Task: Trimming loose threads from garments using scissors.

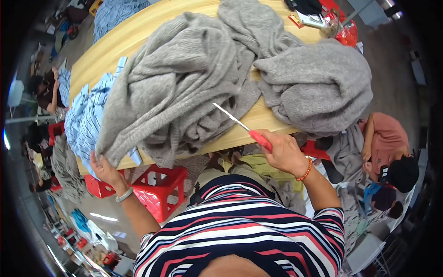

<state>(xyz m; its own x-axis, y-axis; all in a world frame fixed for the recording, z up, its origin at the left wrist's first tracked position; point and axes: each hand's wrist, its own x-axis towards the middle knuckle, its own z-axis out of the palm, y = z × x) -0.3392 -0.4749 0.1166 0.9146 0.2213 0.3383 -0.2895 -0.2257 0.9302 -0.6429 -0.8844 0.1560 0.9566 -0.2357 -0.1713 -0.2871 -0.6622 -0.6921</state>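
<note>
A large grey knitted garment (184, 78) lies heaped on a light wooden table (138, 32). My left hand (105, 168) grips its lower left edge at the table's near corner. My right hand (284, 150) holds a thin metal tool with a red handle (240, 124), its shaft pointing up and left toward the grey knit. A second grey knitted pile (318, 87) rests on the right side of the table. Both wrists wear bracelets.
Blue striped cloth (85, 115) hangs over the table's left edge. Red plastic stools (159, 184) stand under the table. A person in a pink top and black cap (390, 152) sits low at the right. Red items and papers (332, 21) lie at the far right corner.
</note>
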